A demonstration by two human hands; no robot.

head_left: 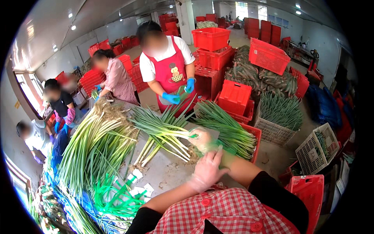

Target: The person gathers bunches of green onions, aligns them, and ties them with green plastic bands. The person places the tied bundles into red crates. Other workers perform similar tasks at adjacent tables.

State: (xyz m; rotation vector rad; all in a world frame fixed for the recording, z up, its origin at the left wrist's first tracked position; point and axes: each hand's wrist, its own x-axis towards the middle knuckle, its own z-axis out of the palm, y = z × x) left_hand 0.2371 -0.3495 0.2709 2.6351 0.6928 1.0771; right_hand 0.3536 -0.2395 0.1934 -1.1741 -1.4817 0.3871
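Note:
A bunch of green onions (165,126) lies over the grey table, its white ends pointing toward me. My right hand (200,141) is closed around those ends, where a bright green band shows. My left hand (209,167), in a clear thin glove, is closed beside my right wrist. A blurred green strip (228,149) crosses there and seems to come from its fingers. Below the bunch, several loose onion stalks (146,150) lie on the table. A heap of green strips (115,201) with white tags sits nearer my left arm.
A large pile of green onions (91,144) covers the table's left side. More fill a red crate (255,142) at right. Across the table stands a co-worker (169,66) in a red apron and blue gloves. Other people work at far left. Crates (274,132) stand on the floor.

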